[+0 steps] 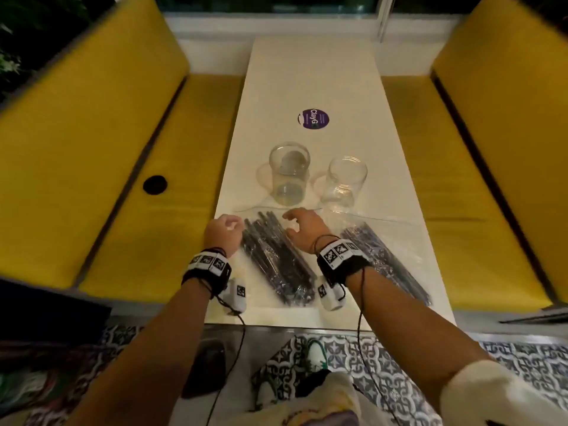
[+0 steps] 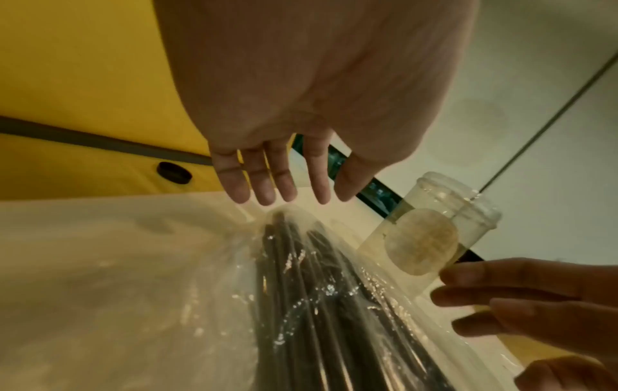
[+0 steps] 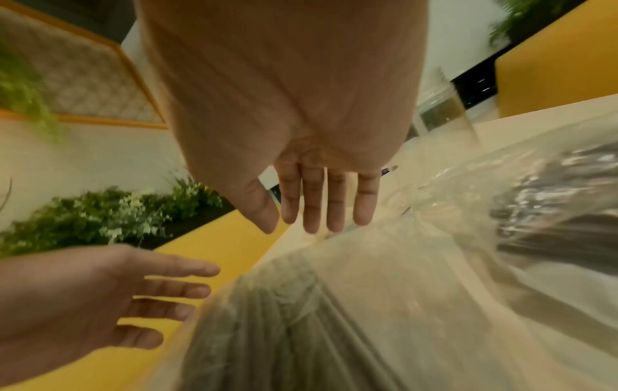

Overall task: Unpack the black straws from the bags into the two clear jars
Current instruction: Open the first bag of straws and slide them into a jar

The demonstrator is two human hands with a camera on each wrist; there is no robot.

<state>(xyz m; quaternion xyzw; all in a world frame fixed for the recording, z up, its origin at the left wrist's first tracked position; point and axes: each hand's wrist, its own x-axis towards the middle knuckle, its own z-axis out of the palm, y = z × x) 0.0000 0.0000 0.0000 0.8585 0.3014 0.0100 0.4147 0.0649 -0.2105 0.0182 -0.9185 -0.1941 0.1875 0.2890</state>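
Observation:
Two clear plastic bags of black straws lie on the white table. The left bag lies between my hands; the right bag lies to the right of my right wrist. Two clear jars stand upright just beyond them, the left jar and the right jar, both without straws. My left hand hovers at the left bag's far left corner with straight fingers. My right hand hovers over its far right end, fingers relaxed, holding nothing.
A round purple sticker lies on the table beyond the jars. Yellow bench seats flank the narrow table on both sides, with a black round disc on the left one. Patterned floor tiles and my shoes show below the table's near edge.

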